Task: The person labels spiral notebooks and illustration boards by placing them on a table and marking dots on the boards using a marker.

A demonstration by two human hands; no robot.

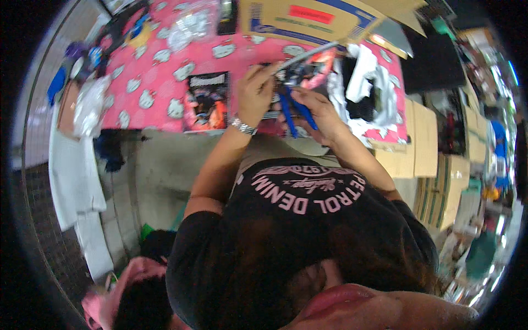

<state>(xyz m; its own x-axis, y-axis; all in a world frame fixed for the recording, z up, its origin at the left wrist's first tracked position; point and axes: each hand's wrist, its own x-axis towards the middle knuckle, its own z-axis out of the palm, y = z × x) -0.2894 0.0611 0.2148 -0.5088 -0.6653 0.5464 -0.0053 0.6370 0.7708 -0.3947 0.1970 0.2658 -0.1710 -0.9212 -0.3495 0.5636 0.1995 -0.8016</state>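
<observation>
My right hand (322,110) is closed around a blue-handled hand tool (287,114), which looks like pliers or cutters. Its two handles spread apart toward me, and its jaws point away, close to my left fingers. With bent fingers, my left hand (257,91) grips one end of a thin grey strip (308,55) that slants up to the right. Whether the jaws touch the strip is too small to tell. Below the strip lies a glossy dark, pink and orange printed packet (319,69), partly covered. A similar packet (207,102) lies flat left of my left hand.
A pink patterned cloth (159,82) covers the table. At its far side stand an open cardboard box (308,25) and a clear plastic bag (192,25). White and black fabric (363,82) lies at the right, beside stacked cartons (423,137). White plastic (91,107) hangs at the left.
</observation>
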